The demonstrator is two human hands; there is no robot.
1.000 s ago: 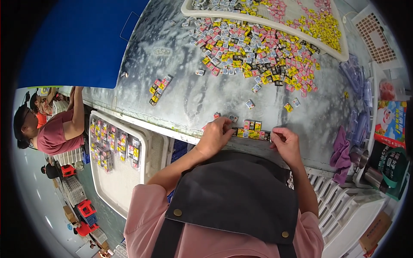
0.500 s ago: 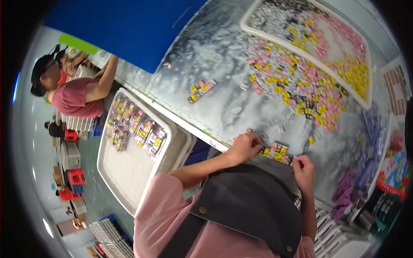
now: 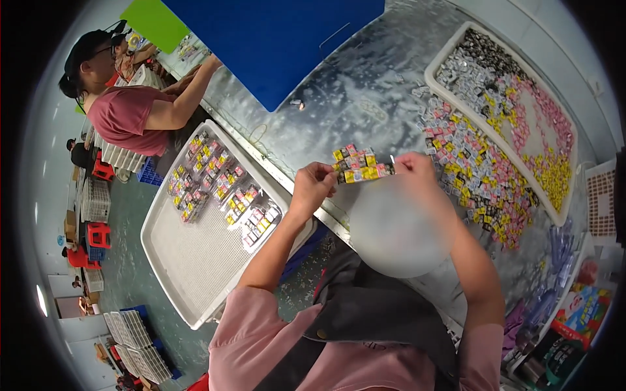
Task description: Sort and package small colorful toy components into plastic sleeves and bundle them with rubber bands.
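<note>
Between my two hands stretches a strip of small yellow, pink, white and black block-like pieces (image 3: 368, 173). My left hand (image 3: 313, 187) is closed, its fingertips pinching the strip's left end. At the other end my right hand (image 3: 418, 174) is closed on the strip too, partly blurred. Just beyond it shows a small group of similar pieces (image 3: 353, 154), partly covered by the strip. A large loose pile of the pieces (image 3: 479, 176) spreads over the grey table (image 3: 332, 117) to the right. A pale blurred patch hides the table beneath my right hand.
A white tray (image 3: 548, 207) of pieces sorted by colour stands at the far right. At left, a white mesh tray (image 3: 176, 267) holds clear-wrapped sets (image 3: 212, 171). A blue board (image 3: 274, 52) overhangs the table's far side. A co-worker (image 3: 134, 117) works at the far left.
Both hands have moved away from the table's near edge and farther over the table, carrying the strip between them. The view has shifted.
</note>
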